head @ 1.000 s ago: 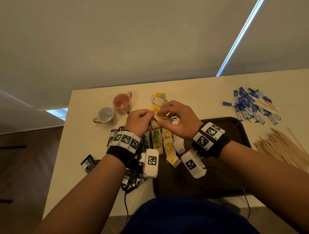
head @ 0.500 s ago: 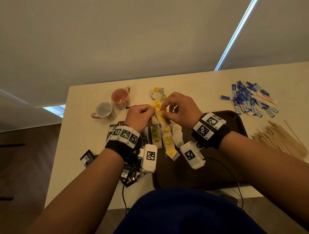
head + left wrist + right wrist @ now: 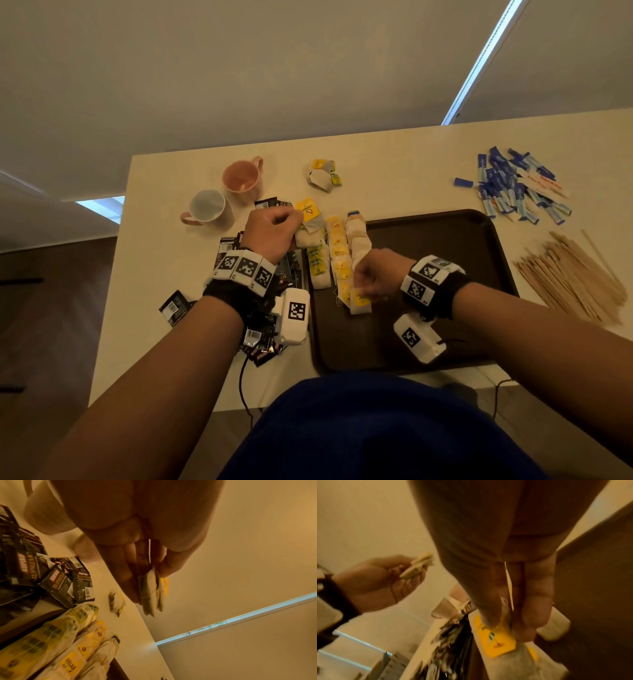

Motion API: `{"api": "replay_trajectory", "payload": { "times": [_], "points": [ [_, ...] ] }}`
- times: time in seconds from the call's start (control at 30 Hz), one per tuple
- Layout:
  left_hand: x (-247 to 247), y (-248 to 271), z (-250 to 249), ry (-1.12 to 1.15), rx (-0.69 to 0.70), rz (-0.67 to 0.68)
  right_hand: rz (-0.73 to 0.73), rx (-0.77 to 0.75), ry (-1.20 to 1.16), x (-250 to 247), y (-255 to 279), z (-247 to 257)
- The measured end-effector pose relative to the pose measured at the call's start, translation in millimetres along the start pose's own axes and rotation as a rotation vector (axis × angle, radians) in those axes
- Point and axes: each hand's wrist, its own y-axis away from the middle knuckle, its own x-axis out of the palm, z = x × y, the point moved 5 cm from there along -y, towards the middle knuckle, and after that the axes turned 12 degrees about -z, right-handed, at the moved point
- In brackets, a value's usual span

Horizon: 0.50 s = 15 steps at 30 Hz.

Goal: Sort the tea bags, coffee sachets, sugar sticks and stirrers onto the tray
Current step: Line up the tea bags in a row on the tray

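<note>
Tea-bag sorting underway. Right hand [image 3: 373,274] pinches yellow-tagged tea bag [image 3: 359,301] at near end of rows on tray [image 3: 445,233]. Left hand [image 3: 270,233] grips another tea bag [image 3: 310,214] at far-left tray edge. Next: release, align with rows.

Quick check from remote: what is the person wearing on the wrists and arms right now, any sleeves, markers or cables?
Both forearms are bare, no sleeves. Each wrist carries a black band ringed with white blocks printed with black square markers. A white camera pod with its own marker hangs under the left wrist, another under the right. Thin black cables trail from them.
</note>
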Motion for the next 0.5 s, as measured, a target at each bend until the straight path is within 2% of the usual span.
{"api": "replay_trajectory", "payload": {
  "times": [0.07,0.13,0.27,0.33,0.5],
  "points": [
    [1.3,0.7,5.8,-0.011,0.002,0.017,0.068,-0.015,0.072,16.7,-1.7,-1.8],
    [2.1,2.3,10.8,-0.008,-0.022,0.032,0.074,-0.047,0.163,28.2,-5.9,-3.8],
    [2.2,6.2,12.4,-0.029,0.005,0.030,-0.113,-0.196,0.234,32.9,-9.6,-3.7],
    [1.9,7.1,12.7,-0.022,0.010,0.040,-0.119,-0.260,0.304,35.7,-8.7,-1.5],
    [1.7,7.6,11.8,-0.018,0.014,0.040,-0.046,-0.163,0.290,41.3,-18.2,-5.0]
  ]
}}
